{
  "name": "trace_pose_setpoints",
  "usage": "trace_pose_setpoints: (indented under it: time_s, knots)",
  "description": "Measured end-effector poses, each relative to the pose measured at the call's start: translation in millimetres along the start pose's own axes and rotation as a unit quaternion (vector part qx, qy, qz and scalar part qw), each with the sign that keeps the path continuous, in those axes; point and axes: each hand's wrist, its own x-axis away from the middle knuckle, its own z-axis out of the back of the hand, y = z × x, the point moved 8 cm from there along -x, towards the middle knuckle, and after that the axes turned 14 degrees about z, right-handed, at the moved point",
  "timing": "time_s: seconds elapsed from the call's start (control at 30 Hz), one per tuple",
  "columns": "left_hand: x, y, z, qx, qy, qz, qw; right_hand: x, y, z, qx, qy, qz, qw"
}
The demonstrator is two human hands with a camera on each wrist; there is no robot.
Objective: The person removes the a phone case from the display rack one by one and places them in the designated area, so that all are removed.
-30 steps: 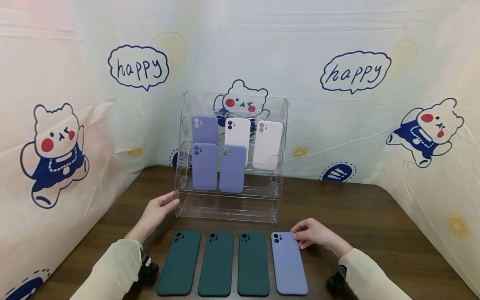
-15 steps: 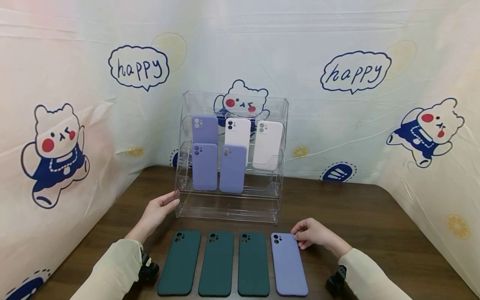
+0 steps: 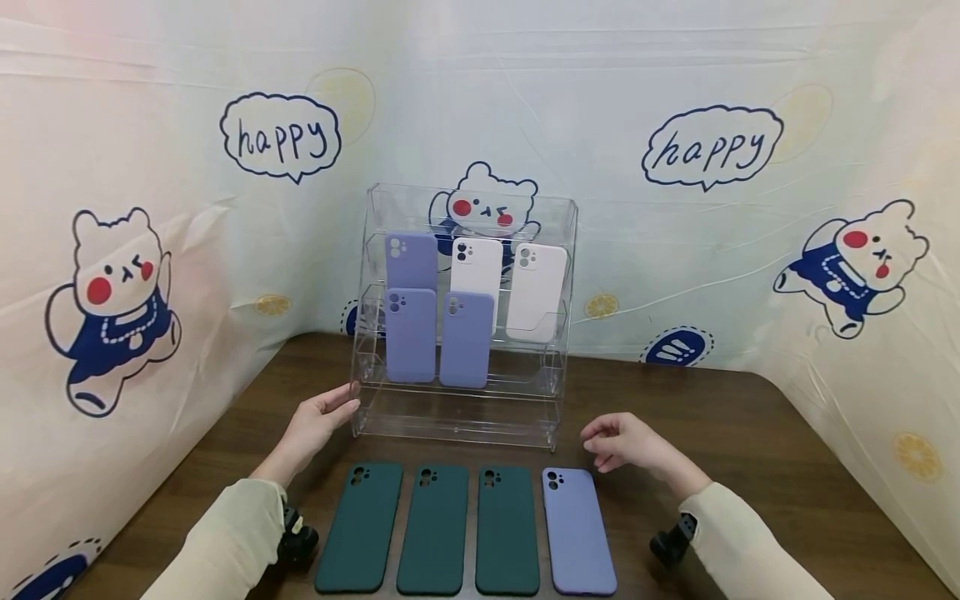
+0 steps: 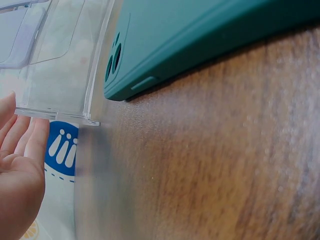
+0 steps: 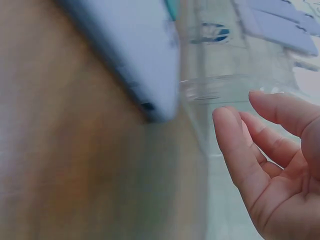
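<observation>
A clear acrylic display rack point(image 3: 457, 417) stands upright on the table, holding purple and white phone cases in its tiers. My left hand point(image 3: 315, 425) holds the rack's left side edge, thumb in front and fingers behind, as the left wrist view also shows. In front of the rack lies a row of phone cases: three green ones, the nearest to my left hand being the left green case point(image 3: 360, 529), and a purple case point(image 3: 579, 533) at the right end. Just beyond that purple case my right hand point(image 3: 626, 442) hovers with loosely bent fingers, holding nothing.
Two purple cases, the front left one point(image 3: 410, 337) among them, stand in a lower tier; another purple case point(image 3: 408, 258) and two white cases point(image 3: 536, 292) are behind. A printed cloth point(image 3: 615, 50) surrounds the wooden table point(image 3: 675, 417) at the back and sides.
My right hand has let go of the purple case's top right corner and moved up from it, toward the rack. The left hand keeps its place on the rack's edge.
</observation>
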Motion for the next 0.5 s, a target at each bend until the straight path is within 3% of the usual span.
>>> trace_pose_setpoints:
  time_s: [0.5]
  knots:
    - [1.8, 3.0, -0.2, 0.000, 0.001, -0.003, 1.0000, -44.6, -71.5, 17.7, 0.031, 0.028, 0.054, 0.9976]
